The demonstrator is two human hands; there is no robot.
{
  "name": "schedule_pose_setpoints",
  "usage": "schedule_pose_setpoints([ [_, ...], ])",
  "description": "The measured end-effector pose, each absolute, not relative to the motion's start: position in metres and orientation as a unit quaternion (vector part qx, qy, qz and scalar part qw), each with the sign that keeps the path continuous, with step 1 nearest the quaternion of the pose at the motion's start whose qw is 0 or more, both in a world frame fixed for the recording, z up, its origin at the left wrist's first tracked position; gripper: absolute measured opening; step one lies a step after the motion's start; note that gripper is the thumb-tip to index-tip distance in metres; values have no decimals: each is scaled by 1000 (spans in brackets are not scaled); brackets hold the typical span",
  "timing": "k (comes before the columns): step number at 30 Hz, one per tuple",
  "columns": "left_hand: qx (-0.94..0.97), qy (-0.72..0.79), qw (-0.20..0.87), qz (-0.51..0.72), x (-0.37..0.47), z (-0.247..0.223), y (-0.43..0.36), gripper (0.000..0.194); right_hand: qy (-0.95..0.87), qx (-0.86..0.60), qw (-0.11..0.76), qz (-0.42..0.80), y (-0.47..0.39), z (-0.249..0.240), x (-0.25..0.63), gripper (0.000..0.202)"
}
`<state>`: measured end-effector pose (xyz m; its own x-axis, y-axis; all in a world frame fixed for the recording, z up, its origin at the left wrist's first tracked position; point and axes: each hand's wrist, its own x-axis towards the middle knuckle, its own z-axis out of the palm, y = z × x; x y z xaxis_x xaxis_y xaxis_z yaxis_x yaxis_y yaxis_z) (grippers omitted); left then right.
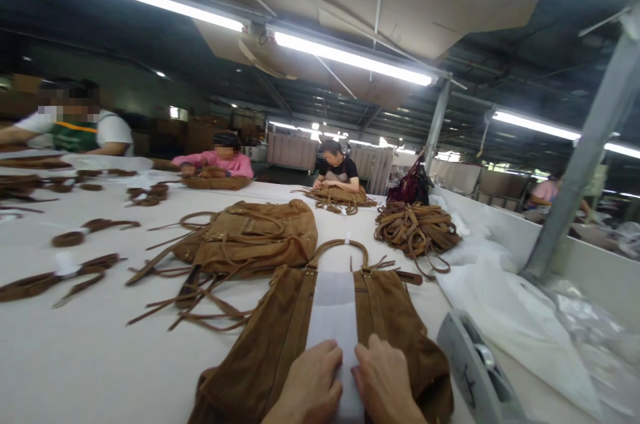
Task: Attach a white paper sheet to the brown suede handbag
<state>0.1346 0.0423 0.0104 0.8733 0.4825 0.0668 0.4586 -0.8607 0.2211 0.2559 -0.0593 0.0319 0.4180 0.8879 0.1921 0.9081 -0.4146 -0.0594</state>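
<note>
Brown suede bag [280,337] lies flat at the desk's [90,351] near edge, a white paper strip [334,307] down its middle — left hand [313,384] and right hand [383,381] pressed open-palmed on strip and bag, gripping nothing. Tape dispenser [475,371] just right.

Long white worktable [75,357], ceiling strip lights [350,59], grey steel post [583,164]

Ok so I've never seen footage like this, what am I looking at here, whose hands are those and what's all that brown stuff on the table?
The one picture comes from a camera worn on a person's head, looking forward and down. The left hand and right hand are that person's own, pressing flat on a white paper strip laid over a brown suede bag. Neither hand grips anything. On the white table lie another suede bag, a pile of leather straps and a grey tape dispenser. Other people work at the far side.
</note>
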Motion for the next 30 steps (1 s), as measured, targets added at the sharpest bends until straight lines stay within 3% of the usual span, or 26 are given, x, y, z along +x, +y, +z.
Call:
schedule_pose_setpoints([
  [5, 964, 237, 73, 97, 142, 0, 46, 43, -414, -859, 288, -91, -153, 63, 372, 25],
  [9, 966, 218, 76, 117, 147, 0, 52, 36, -288, -909, 296, 54, -232, 60, 449, 38],
  [14, 967, 205, 78, 129, 146, 4, 56, 33, -229, -892, 334, 201, -247, 42, 458, 50],
  [18, 968, 199, 81, 130, 145, 5, 56, 29, -208, -880, 333, 266, -235, 47, 451, 38],
  [22, 970, 207, 69, 111, 149, 13, 55, 27, -217, -872, 357, 256, -241, 74, 446, 16],
  [26, 975, 206, 48, 70, 158, 26, 59, 35, -235, -852, 409, 228, -274, 100, 429, 15],
  [30, 975, 208, 45, 57, 172, 31, 71, 50, -220, -875, 385, 192, -308, 76, 394, 19],
])
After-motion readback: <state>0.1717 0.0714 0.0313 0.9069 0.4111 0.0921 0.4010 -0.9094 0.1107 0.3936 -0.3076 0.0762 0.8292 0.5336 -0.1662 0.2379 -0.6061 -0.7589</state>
